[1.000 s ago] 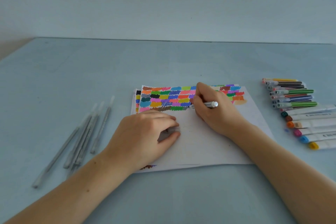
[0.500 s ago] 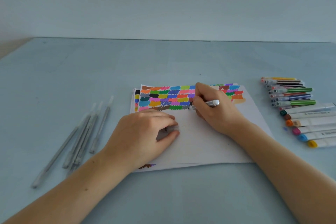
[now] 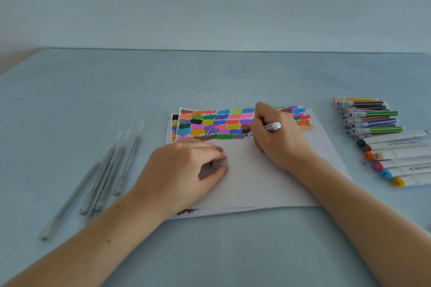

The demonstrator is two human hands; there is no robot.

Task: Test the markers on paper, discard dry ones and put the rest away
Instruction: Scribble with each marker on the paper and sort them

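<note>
The right hand (image 3: 277,137) pinches a grey pen (image 3: 268,127) in a writing grip, its tip down on the paper (image 3: 268,179) at the right end of the lowest row of colour patches (image 3: 217,124). The pen's long axis runs from the tip at about eight o'clock up to its rear end at two o'clock. The left hand (image 3: 186,170) rests on the sheet at about seven o'clock from the tip, fingers curled round a small grey piece, probably the pen's cap (image 3: 219,163), so recapping should mean bringing the two hands together. A bundle of grey pens (image 3: 105,170) lies at nine o'clock on the tabletop (image 3: 233,77), coloured markers (image 3: 377,137) in a row at three o'clock. No container shows anywhere.
</note>
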